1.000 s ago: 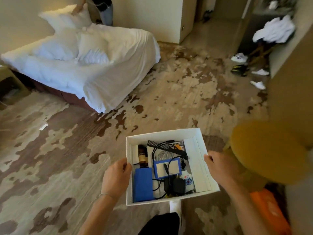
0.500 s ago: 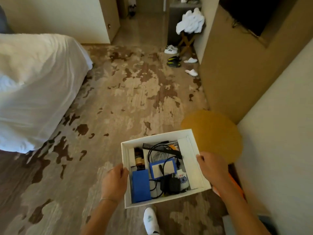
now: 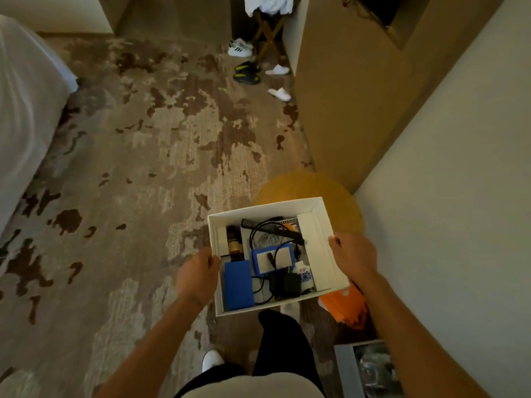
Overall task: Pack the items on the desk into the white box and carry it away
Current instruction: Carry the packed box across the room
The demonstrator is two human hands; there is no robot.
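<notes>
White box (image 3: pixel 321 222) held in air over carpet (image 3: pixel 138 179). Left hand (image 3: pixel 198 275) fingers clamped on left rim; right hand (image 3: pixel 355 258) fingers clamped on right rim. Bed (image 3: pixel 26 110) edge at left, wall (image 3: pixel 448 182) close at right; open carpet between.

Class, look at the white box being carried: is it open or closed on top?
Open. The white box has no lid on; the comb, blue case and cables inside show from above.
</notes>
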